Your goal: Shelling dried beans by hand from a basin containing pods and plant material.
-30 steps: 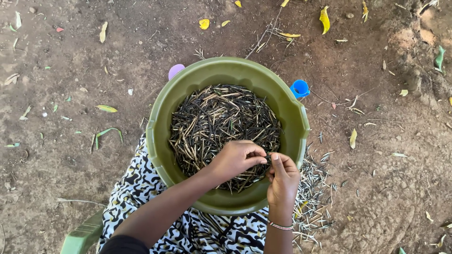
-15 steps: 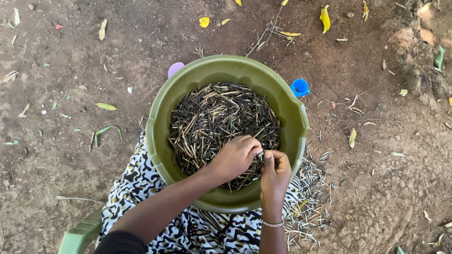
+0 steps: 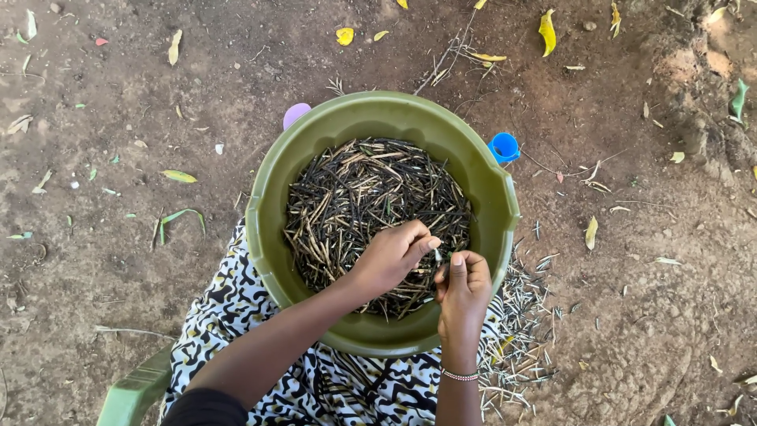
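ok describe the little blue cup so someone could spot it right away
Find the big green basin full of dark dry pods. The blue cup stands on the bare dirt against its upper right rim. It is the only bright blue thing; the lilac one sits on the other side.

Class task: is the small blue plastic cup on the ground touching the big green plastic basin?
Apart. The head view shows a strip of bare soil between the small blue plastic cup and the big green plastic basin.

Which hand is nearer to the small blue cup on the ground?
The right hand. It is below the blue cup, near the basin's right rim. The left hand is further left, over the pods.
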